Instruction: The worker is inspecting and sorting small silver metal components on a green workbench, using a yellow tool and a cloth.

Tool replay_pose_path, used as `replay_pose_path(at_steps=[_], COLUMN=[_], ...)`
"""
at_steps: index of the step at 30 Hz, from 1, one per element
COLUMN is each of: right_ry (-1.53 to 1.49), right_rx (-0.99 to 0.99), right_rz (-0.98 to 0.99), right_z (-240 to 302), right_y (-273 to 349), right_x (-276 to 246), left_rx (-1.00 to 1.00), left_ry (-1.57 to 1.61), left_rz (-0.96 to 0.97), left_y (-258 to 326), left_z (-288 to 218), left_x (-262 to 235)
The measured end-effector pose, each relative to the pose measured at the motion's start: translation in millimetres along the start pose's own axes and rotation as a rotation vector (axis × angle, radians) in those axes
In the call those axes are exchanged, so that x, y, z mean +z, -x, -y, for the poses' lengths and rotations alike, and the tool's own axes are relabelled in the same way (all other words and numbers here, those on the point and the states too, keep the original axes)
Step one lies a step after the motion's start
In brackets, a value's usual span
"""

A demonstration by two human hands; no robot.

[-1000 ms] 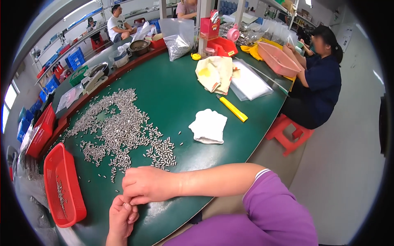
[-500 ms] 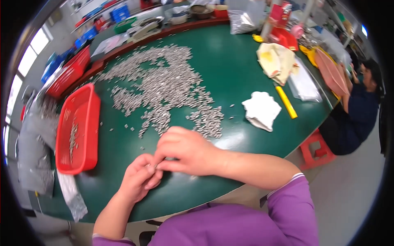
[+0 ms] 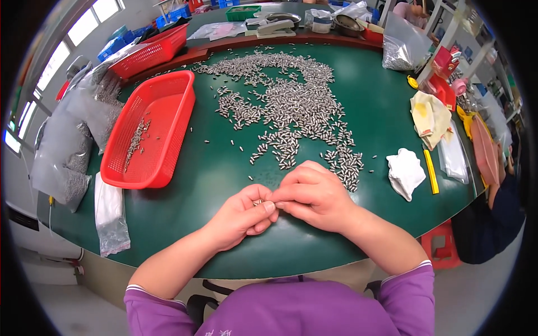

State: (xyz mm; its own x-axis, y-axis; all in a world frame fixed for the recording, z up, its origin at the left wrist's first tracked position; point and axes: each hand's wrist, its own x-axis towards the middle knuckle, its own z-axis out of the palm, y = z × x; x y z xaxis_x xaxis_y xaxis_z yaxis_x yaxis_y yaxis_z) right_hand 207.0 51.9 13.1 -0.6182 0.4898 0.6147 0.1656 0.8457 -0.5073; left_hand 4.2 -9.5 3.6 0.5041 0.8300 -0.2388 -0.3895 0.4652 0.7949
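Note:
Just in front of me, over the near part of the green table (image 3: 224,168), my two hands meet at the fingertips. My left hand (image 3: 242,217) is closed, with small silvery metal pieces (image 3: 258,202) showing between thumb and curled fingers. Thumb and forefinger of my right hand (image 3: 318,197) are pinched together against the left thumb tip; a tiny metal piece seems to sit there, mostly hidden. Beyond the hands spreads a large heap of small, short metal cylinders (image 3: 297,106).
At left stands a red plastic basket (image 3: 178,131) with some cylinders inside, beside clear bags (image 3: 64,151) of similar pieces. To the right lie a white cloth (image 3: 404,173), a yellow-handled tool (image 3: 431,172) and a stained cream cloth (image 3: 430,120). Another person (image 3: 485,215) sits at far right.
The view has swung, so the table and its things appear farther right and mostly higher. My hands stay together at the fingertips, with the metal pieces in the left hand now plainer to see.

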Motion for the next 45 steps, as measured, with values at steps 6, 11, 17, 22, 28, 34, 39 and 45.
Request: replay_pose_path(at_steps=[6, 11, 17, 22, 28, 34, 39, 45], right_ry=[0.004, 0.023, 0.173, 0.291, 0.505, 0.627, 0.469, -0.36], right_rx=[0.037, 0.131, 0.139, 0.325, 0.431, 0.469, 0.318, 0.658], right_rz=[-0.018, -0.086, -0.214, -0.061, 0.183, 0.191, 0.097, 0.057], right_z=[2.5, 0.9, -2.7, -2.0, -29.4, -48.4, -39.8, -11.4], right_y=[-2.9, -6.9, -13.9, -21.6, -6.2, -3.0, -3.0, -7.8], right_x=[-3.3, -13.1, -35.5, -71.0, -73.1, -46.2, -39.3, -33.2], left_rx=[0.001, 0.042, 0.049, 0.088, 0.073, 0.034, -0.002, 0.041], left_ry=[-0.035, -0.007, 0.034, 0.061, 0.116, 0.051, 0.064, 0.141], left_rz=[-0.022, -0.017, -0.038, -0.065, -0.088, -0.184, 0.004, 0.066], left_y=[-4.0, -5.1, -7.8, -7.7, -9.9, -22.4, -33.6, -33.6], left_z=[-3.8, -1.7, -1.6, -3.8, -10.8, -21.1, -10.3, -1.7], left_x=[2.7, -2.4, -1.8, -3.0, 0.0, 18.4, 11.5, 0.4])
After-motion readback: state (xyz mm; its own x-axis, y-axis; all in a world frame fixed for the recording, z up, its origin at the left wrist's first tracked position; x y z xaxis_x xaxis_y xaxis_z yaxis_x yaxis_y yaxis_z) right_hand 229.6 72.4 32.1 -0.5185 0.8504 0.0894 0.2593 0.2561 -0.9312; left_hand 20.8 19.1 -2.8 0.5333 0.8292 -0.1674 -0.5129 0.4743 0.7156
